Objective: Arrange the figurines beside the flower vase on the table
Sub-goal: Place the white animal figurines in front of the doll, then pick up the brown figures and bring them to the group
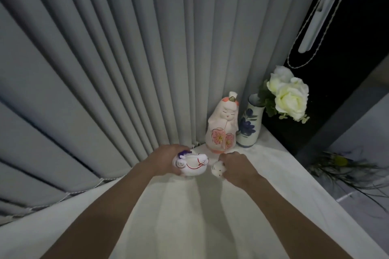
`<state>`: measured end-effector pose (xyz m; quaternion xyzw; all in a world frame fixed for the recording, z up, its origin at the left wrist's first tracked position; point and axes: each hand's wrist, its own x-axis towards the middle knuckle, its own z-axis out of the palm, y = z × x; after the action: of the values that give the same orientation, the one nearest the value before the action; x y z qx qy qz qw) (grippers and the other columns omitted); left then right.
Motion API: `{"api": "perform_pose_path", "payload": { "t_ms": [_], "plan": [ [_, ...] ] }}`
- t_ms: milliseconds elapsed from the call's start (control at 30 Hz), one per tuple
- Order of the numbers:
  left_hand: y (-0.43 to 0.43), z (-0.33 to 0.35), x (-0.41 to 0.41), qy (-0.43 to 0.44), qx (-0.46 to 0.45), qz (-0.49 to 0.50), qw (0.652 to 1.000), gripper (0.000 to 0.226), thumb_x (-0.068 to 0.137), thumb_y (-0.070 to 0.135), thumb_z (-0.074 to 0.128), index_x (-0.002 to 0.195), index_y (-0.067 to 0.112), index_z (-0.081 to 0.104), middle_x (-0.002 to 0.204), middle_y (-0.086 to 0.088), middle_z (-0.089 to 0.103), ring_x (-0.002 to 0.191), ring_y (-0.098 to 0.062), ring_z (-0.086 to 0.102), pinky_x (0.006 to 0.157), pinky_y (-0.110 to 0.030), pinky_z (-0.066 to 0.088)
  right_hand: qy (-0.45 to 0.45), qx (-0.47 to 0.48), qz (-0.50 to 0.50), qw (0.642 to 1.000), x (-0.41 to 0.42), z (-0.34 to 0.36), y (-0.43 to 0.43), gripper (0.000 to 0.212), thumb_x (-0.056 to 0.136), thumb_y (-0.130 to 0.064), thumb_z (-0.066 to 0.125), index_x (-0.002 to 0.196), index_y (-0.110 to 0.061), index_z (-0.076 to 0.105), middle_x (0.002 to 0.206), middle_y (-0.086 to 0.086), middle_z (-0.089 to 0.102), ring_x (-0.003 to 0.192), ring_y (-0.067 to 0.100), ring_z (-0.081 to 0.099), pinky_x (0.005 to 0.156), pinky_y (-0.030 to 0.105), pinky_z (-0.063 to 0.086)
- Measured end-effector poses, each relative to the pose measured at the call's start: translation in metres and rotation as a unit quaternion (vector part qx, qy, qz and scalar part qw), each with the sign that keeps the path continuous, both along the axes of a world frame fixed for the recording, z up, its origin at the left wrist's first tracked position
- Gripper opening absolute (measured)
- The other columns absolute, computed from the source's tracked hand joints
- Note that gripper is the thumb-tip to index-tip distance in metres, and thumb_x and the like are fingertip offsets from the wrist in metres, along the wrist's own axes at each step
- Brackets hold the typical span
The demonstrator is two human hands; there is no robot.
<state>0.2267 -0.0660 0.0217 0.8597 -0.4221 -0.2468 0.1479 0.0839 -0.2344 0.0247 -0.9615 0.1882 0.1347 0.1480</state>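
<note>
A white vase [249,126] with blue flower painting holds white roses [289,95] at the far corner of the table. Just left of the vase stands a tall pale doll figurine [223,127] with pink blossoms painted on it. My left hand [166,160] grips a white horse figurine [192,164] with a purple mane and red reins, low over the white tablecloth [189,216]. My right hand [236,165] holds a small white animal figurine [217,169] right beside the horse. Both sit in front of the doll.
Grey pleated curtains [126,69] hang close behind the table on the left and back. A dark window with a white handle [317,21] and a cord lies to the right. Past the table's right edge, green stems [345,168] lie on a lower surface.
</note>
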Motion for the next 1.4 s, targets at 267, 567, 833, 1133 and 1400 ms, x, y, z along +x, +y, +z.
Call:
{"api": "perform_pose_path", "payload": {
  "t_ms": [267, 567, 833, 1133, 1400],
  "plan": [
    [-0.027, -0.021, 0.026, 0.017, 0.033, -0.039, 0.999, 0.063, 0.064, 0.018, 0.081, 0.122, 0.020, 0.057, 0.120, -0.005, 0.066, 0.110, -0.023, 0.060, 0.092, -0.033, 0.049, 0.048, 0.001, -0.008, 0.999, 0.021, -0.021, -0.006, 0.042, 0.086, -0.013, 0.059, 0.127, -0.008, 0.049, 0.129, 0.016, 0.055, 0.117, 0.032, 0.054, 0.098, 0.035, 0.044],
    [-0.028, -0.022, 0.025, 0.000, 0.043, -0.055, 0.998, 0.067, 0.061, 0.016, 0.082, 0.122, 0.021, 0.056, 0.120, -0.003, 0.066, 0.108, -0.024, 0.060, 0.089, -0.033, 0.052, 0.067, -0.006, -0.012, 0.998, 0.018, -0.034, -0.006, 0.042, 0.086, -0.014, 0.060, 0.125, -0.010, 0.048, 0.127, 0.014, 0.055, 0.116, 0.030, 0.054, 0.097, 0.034, 0.045],
    [-0.014, -0.006, 0.012, -0.042, 0.009, -0.052, 0.998, 0.085, 0.062, 0.016, 0.083, 0.136, 0.021, 0.043, 0.138, -0.003, 0.053, 0.125, -0.022, 0.049, 0.101, -0.031, 0.043, 0.046, -0.014, -0.005, 0.999, 0.004, -0.019, -0.006, 0.061, 0.084, -0.010, 0.061, 0.139, -0.013, 0.033, 0.132, 0.013, 0.051, 0.122, 0.029, 0.050, 0.102, 0.035, 0.041],
    [0.022, 0.019, -0.023, -0.104, 0.001, -0.061, 0.993, 0.091, 0.068, 0.029, 0.080, 0.144, 0.022, 0.029, 0.152, 0.000, 0.034, 0.142, -0.013, 0.026, 0.113, -0.026, 0.024, 0.045, -0.044, -0.029, 0.998, -0.040, 0.019, -0.006, 0.069, 0.082, -0.017, 0.069, 0.140, -0.013, 0.032, 0.137, 0.013, 0.047, 0.125, 0.029, 0.047, 0.104, 0.035, 0.042],
    [0.054, 0.016, -0.092, -0.084, -0.002, -0.100, 0.991, 0.088, 0.073, 0.035, 0.076, 0.145, 0.024, 0.027, 0.154, 0.002, 0.029, 0.141, -0.013, 0.026, 0.114, -0.026, 0.021, 0.064, -0.037, -0.061, 0.995, -0.112, 0.032, -0.003, 0.059, 0.087, -0.014, 0.062, 0.139, -0.012, 0.033, 0.140, 0.012, 0.043, 0.130, 0.029, 0.043, 0.109, 0.035, 0.038]
  ]
}}
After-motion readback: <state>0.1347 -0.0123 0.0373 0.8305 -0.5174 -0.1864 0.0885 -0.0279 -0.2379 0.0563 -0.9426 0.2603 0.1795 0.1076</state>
